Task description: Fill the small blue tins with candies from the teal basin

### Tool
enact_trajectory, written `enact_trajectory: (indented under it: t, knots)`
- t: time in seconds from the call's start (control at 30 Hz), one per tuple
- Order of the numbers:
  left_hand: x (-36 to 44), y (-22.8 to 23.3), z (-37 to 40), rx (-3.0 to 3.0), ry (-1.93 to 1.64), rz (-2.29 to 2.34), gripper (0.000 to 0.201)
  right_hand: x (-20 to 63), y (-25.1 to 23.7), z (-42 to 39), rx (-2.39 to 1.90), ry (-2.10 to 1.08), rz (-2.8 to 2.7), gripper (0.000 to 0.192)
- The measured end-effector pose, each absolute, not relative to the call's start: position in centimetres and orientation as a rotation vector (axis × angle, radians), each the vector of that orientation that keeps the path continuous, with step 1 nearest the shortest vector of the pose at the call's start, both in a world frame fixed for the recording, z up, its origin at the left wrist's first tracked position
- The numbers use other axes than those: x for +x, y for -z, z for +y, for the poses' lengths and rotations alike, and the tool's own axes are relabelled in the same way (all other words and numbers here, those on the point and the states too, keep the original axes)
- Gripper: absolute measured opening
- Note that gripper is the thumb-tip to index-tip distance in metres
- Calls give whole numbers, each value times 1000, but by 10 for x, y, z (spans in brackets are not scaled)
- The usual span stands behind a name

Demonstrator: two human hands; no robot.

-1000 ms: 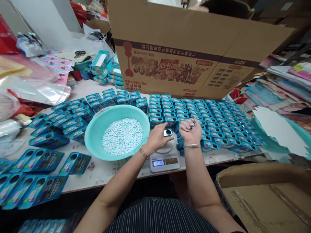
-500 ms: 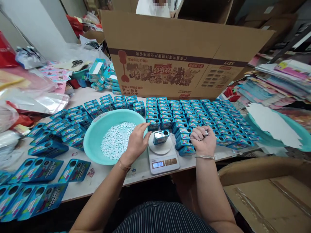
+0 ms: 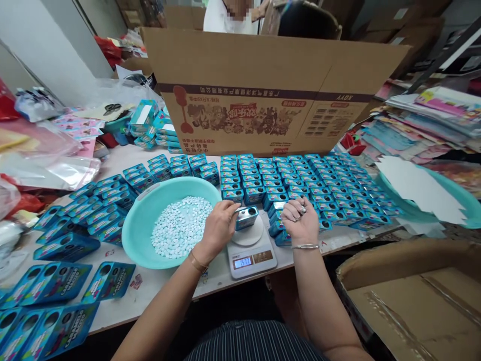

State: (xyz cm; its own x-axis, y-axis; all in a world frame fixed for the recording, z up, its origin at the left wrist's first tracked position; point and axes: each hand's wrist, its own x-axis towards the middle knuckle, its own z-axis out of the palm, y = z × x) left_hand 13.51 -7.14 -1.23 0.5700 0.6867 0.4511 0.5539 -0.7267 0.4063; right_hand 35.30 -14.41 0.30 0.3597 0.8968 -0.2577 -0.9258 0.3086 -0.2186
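A small blue printed box (image 3: pixel 246 218) with a round dark window stands on the round plate of a white digital scale (image 3: pixel 251 261), whose lit display shows digits like 1577. My left hand (image 3: pixel 220 225) pinches the left end of this box with thumb and fingertips. My right hand (image 3: pixel 300 220) is curled palm up, just right of the scale and in front of several blue boxes; what its fingers hold, if anything, cannot be made out. Left of the scale sits a turquoise basin (image 3: pixel 131 225) holding many small pale tablets (image 3: pixel 180 225).
Rows of similar blue boxes (image 3: pixel 323 190) fill the table behind and right; more boxes (image 3: pixel 67 286) stand at left. A big cardboard carton (image 3: pixel 240 65) rises at the back, a person (image 3: pixel 214 20) beyond it. White sheets (image 3: pixel 421 190) lie over another basin. An open carton (image 3: pixel 413 301) is at lower right.
My left hand has moved right from the basin's rim and its fingers have closed on the box on the scale. My right hand, still curled, has come left toward the scale.
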Motion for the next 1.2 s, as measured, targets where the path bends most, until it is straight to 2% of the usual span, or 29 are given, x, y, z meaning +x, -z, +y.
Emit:
enact_trajectory:
  t: [0.4, 0.5, 0.63, 0.73, 0.9, 0.97, 1.03, 1.13, 1.2]
  knots:
    - [157, 18, -66, 2756, -511, 1143, 19, 337, -10, -136, -366, -1240, 266, 40]
    - [159, 11, -69, 2680, -610, 1139, 16, 326, -9, -134, -405, -1224, 335, 40]
    - [172, -17, -86, 2522, -936, 985, 14, 304, -5, -127, -479, -1173, 363, 35]
    - [181, -33, -94, 2561, -975, 889, 15, 293, 0, -121, -504, -1221, 371, 29]
    - [163, -21, -84, 2374, -1038, 937, 16, 302, 0, -128, -416, -1326, 373, 32]
    - [149, -8, -80, 2304, -1058, 994, 24, 315, -1, -136, -379, -1307, 307, 31]
    - [139, 3, -79, 2339, -990, 1087, 43, 329, -1, -144, -378, -1236, 245, 29]
    - [139, 15, -82, 2494, -748, 1209, 71, 347, 0, -152, -388, -1151, 143, 26]
    - [146, 21, -84, 2562, -599, 1244, 76, 355, -1, -155, -393, -1128, 101, 24]
